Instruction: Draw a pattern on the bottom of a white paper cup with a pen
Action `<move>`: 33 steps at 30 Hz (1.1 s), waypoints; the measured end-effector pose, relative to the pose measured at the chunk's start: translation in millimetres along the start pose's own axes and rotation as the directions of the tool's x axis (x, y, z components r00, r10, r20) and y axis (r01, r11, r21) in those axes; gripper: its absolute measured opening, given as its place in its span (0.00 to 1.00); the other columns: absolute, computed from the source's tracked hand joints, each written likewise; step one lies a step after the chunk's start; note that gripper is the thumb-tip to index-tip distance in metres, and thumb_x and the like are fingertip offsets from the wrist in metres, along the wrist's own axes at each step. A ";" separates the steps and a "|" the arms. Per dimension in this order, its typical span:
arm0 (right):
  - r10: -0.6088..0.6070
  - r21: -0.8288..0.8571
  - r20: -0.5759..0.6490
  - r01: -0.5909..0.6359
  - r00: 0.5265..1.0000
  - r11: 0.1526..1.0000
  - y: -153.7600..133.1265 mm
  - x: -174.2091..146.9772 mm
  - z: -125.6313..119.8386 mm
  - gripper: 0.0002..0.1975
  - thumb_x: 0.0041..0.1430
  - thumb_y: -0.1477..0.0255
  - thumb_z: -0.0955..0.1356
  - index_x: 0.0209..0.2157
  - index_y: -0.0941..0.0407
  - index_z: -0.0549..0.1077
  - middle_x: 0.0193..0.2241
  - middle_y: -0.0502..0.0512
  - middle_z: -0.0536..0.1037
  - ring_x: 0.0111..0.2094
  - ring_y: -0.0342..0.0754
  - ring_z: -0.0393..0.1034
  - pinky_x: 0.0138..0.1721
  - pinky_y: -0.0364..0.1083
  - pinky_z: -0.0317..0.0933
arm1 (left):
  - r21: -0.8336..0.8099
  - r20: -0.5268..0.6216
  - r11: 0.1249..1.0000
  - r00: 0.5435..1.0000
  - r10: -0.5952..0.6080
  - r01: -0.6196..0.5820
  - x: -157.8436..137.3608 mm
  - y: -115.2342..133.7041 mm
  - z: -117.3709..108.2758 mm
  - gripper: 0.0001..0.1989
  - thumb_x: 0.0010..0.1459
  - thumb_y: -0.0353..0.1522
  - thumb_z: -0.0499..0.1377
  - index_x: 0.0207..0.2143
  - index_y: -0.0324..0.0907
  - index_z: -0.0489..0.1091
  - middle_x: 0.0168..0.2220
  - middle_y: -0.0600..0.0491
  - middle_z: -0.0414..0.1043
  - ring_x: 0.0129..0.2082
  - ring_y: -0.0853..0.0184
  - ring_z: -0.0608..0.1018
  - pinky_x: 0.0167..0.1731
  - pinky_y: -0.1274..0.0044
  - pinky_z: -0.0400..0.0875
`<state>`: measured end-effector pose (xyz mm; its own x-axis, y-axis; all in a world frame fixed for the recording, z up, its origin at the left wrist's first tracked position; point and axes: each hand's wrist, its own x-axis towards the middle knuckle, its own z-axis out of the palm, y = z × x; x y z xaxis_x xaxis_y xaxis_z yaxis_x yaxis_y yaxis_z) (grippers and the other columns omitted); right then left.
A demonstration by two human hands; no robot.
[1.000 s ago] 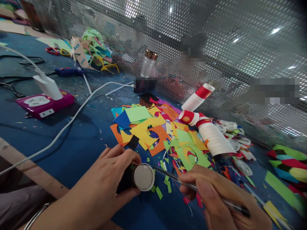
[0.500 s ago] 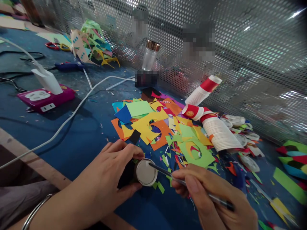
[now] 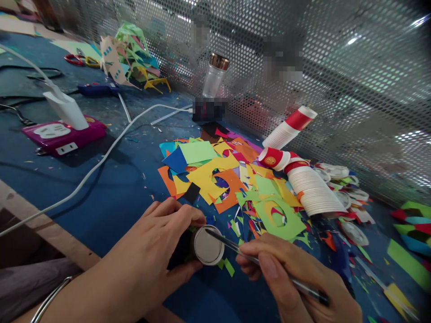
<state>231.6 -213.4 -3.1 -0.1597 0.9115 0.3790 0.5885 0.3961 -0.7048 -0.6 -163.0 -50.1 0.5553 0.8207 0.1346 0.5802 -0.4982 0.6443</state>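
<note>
My left hand (image 3: 144,251) curls its thumb and fingers around a small round cup-like thing (image 3: 209,249). Its flat pale top faces up, with thin dark curved lines near the rim; its lower side is partly hidden by my fingers and shadow. In my right hand (image 3: 286,273) is a slim pen (image 3: 247,256) with a clear barrel and a dark end. The pen slants down to the left, its tip at the upper part of the pale top. Just beyond both hands lie coloured paper scraps (image 3: 198,177), some with round holes cut out.
Stacked paper cups (image 3: 313,190) lie at the right, before a perforated metal panel (image 3: 336,89). A purple power strip (image 3: 63,134) with a white cable (image 3: 101,163) is at the left. Farther back are a glue gun (image 3: 97,89), scissors (image 3: 82,59) and a lidded bottle (image 3: 215,76).
The pen tip has shifted slightly left on the pale top. My left hand keeps its hold, and the whole view has moved a little.
</note>
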 end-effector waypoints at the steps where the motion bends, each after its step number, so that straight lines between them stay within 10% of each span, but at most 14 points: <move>1: -0.005 0.000 0.005 0.005 1.000 1.000 0.3 -0.4 -0.4 0.16 0.67 0.79 0.65 0.44 0.44 0.79 0.34 0.45 0.85 0.27 0.44 0.81 0.29 0.43 0.74 | 0.002 -0.002 1.000 1.000 0.005 -0.005 0.3 -0.2 0.0 0.21 0.62 0.34 0.64 0.53 0.54 0.58 0.52 0.62 0.77 0.56 0.57 0.72 0.59 0.58 0.58; 33: 0.046 -0.038 0.055 -0.044 0.997 0.998 -2.6 -5.6 -9.0 0.13 0.67 0.76 0.64 0.38 0.45 0.78 0.27 0.43 0.82 0.22 0.40 0.78 0.27 0.38 0.71 | 0.020 -0.010 0.998 0.998 0.055 -0.055 0.6 -1.0 -2.4 0.21 0.61 0.34 0.66 0.51 0.52 0.58 0.50 0.62 0.76 0.53 0.59 0.74 0.55 0.62 0.60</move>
<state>238.1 -220.5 2.0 -0.1753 0.9335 0.3126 0.6250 0.3509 -0.6973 -2.2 -161.4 -48.9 0.5808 0.7945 0.1774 0.5603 -0.5482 0.6209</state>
